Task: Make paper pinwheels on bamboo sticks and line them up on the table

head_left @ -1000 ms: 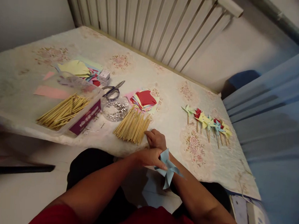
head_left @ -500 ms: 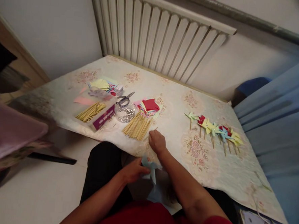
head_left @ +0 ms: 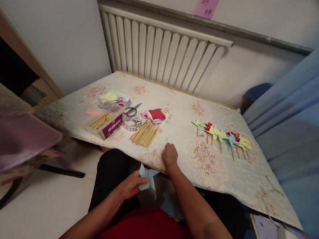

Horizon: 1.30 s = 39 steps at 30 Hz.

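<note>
Over my lap, my left hand (head_left: 131, 183) is closed on a light blue paper pinwheel (head_left: 149, 178), its folded blades spread. At the table's front edge my right hand (head_left: 170, 155) is a fist around a thin stick; only the tip of the stick (head_left: 167, 140) shows above the fingers. To the left of that fist lies a row of loose wooden sticks (head_left: 144, 134). Behind them is a stack of coloured paper squares (head_left: 157, 114), red on top. A round clear dish (head_left: 132, 123) of small shiny pieces sits beside the sticks.
Scissors (head_left: 133, 110) lie behind the dish. More sticks fill a purple-sided box (head_left: 113, 126) on the left, near yellow paper pieces (head_left: 108, 97). Several pinwheels on sticks (head_left: 220, 134) lie in a row at right. A chair (head_left: 30, 147) stands left; a radiator (head_left: 158, 47) backs the table.
My right hand has moved away from the loose sticks, with the stick now more upright. The left hand with the pinwheel has shifted slightly left. The camera view has tilted upward.
</note>
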Motion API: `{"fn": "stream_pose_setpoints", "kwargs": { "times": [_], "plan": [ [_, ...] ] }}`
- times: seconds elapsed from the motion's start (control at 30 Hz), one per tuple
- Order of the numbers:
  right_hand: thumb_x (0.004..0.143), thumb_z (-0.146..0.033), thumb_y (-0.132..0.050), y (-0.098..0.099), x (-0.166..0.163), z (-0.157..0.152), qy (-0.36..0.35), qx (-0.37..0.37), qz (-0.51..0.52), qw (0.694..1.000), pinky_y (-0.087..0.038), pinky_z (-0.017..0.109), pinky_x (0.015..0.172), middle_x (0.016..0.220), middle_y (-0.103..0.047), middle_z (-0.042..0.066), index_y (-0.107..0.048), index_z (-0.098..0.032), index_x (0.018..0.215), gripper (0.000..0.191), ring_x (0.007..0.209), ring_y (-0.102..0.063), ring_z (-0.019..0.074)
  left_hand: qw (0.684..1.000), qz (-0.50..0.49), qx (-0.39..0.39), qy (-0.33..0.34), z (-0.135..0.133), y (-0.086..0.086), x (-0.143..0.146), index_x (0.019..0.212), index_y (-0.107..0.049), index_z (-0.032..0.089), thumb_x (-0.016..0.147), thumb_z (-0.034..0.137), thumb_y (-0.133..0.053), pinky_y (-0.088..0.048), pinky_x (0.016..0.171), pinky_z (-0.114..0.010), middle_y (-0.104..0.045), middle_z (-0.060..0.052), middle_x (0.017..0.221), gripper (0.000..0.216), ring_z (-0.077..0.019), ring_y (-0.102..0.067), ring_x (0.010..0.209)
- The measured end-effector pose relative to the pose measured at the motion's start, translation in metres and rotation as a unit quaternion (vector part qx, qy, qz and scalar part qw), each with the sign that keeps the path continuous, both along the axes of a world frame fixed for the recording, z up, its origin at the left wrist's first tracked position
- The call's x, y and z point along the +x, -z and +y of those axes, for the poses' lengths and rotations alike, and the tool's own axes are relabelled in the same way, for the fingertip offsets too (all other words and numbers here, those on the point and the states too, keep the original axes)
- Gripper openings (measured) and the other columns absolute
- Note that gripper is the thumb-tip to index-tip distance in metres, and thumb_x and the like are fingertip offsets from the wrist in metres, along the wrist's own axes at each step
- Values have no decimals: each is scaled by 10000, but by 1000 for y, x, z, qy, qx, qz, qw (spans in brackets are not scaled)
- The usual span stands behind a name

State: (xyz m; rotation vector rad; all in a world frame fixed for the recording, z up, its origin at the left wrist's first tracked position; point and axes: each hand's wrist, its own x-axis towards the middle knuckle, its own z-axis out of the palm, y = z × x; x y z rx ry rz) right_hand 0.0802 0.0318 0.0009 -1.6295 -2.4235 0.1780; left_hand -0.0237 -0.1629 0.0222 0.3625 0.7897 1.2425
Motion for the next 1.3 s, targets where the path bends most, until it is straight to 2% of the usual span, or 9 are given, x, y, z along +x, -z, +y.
{"fn": "stream_pose_setpoints", "kwargs": {
  "times": [0.2, 0.3, 0.5, 0.53, 0.67, 0.77, 0.87, 0.97, 1.3],
  "plan": [
    [863, -91, -427, -3, 34, -1, 46, -26, 16, 998, -414, 311, 717, 975, -622, 136, -575, -142, 1022, 223, 887, -606, 226, 1000, 20, 8, 3, -6, -3, 3, 848, -686, 155, 611, 248, -835, -449, 715, -270, -671, -27, 776, 295, -141, -602, 686],
    [783, -68, -482, -6, 52, -2, 49, -52, 91, 993, -407, 306, 745, 919, -637, 107, -601, -157, 981, 248, 880, -600, 218, 1000, 23, 9, 1, -7, -1, 5, 846, -684, 165, 626, 236, -825, -443, 706, -267, -666, -22, 769, 271, -136, -591, 676],
    [675, -158, -496, -24, 80, -15, 69, -212, 326, 919, -375, 254, 556, 559, -483, -47, -640, -168, 888, 257, 550, -484, 143, 1000, 24, 17, 9, -8, 1, 11, 834, -683, 167, 639, 223, -812, -435, 682, -268, -665, -29, 754, 242, -145, -585, 668],
    [662, -192, -507, -28, 83, -21, 67, -236, 359, 901, -354, 240, 515, 530, -440, -70, -638, -167, 904, 276, 500, -439, 125, 1000, 24, 17, 12, -7, 1, 12, 836, -685, 170, 646, 221, -807, -436, 682, -268, -668, -30, 759, 232, -146, -586, 668],
    [563, -252, -627, -51, 92, -47, 46, -374, 590, 714, -270, 203, 462, 555, -424, -88, -645, -169, 863, 312, 467, -334, 70, 999, 24, 14, 19, -4, 1, 17, 844, -685, 169, 650, 220, -805, -442, 680, -264, -677, -28, 761, 234, -142, -594, 664],
    [556, -229, -669, -71, 96, -60, 22, -393, 634, 666, -246, 198, 468, 571, -442, -81, -660, -173, 820, 270, 474, -318, 54, 999, 19, 15, 26, -3, -4, 20, 862, -686, 155, 630, 235, -826, -454, 683, -266, -686, -34, 764, 282, -143, -605, 662],
    [598, -254, -684, -86, 99, -66, 9, -387, 647, 657, -246, 203, 472, 543, -441, -78, -661, -175, 801, 219, 471, -328, 59, 1000, 14, 9, 24, -2, -8, 22, 874, -694, 148, 608, 235, -839, -465, 693, -272, -691, -37, 761, 315, -147, -613, 663],
    [625, -286, -688, -94, 101, -70, 12, -379, 637, 671, -254, 210, 470, 528, -473, -66, -656, -177, 788, 199, 466, -354, 69, 1000, 17, 4, 23, -2, -9, 23, 875, -702, 153, 607, 222, -835, -468, 701, -280, -694, -36, 769, 307, -155, -620, 671],
    [633, -292, -702, -97, 105, -79, 13, -359, 621, 696, -252, 202, 461, 545, -484, -63, -651, -180, 776, 188, 477, -364, 69, 999, 28, 10, 34, 0, -16, 24, 848, -705, 140, 608, 265, -836, -464, 706, -284, -688, -46, 773, 301, -161, -614, 681]
  ]
}}
